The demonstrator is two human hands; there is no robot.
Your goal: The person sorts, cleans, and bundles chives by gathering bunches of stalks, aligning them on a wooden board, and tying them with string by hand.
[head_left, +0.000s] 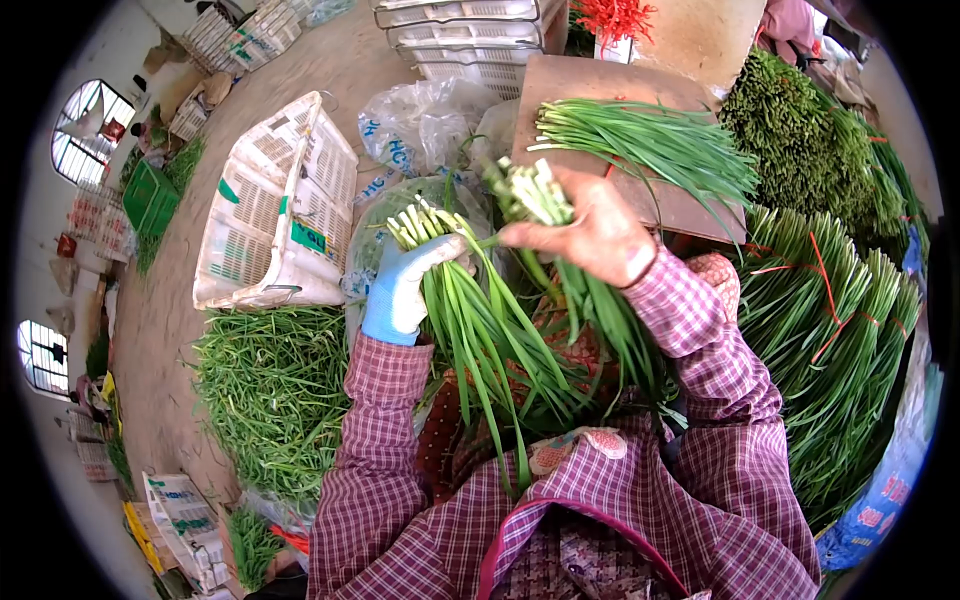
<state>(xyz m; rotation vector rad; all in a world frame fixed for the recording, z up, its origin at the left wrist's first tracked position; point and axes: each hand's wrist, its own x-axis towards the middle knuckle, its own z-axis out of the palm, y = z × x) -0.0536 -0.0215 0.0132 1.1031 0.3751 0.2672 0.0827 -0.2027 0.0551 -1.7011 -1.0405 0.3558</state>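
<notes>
My left hand (402, 288), in a blue and white glove, is closed around a bunch of garlic chives (480, 320). Their pale cut ends point up and the long leaves hang toward my lap. Bare and slightly blurred, my right hand (592, 222) grips a second bunch of garlic chives (538, 192) by its pale end, close beside the first. Behind it, more loose garlic chives (640, 145) lie across a brown board (565, 80).
On my right are garlic chive bundles (800, 300) tied with red bands and a dark green heap (800, 130). Loose green leaves (270, 400) pile up at left, below a white plastic crate (275, 205). Clear plastic bags (420, 125) lie ahead, near stacked crates (470, 40) and red ties (612, 18).
</notes>
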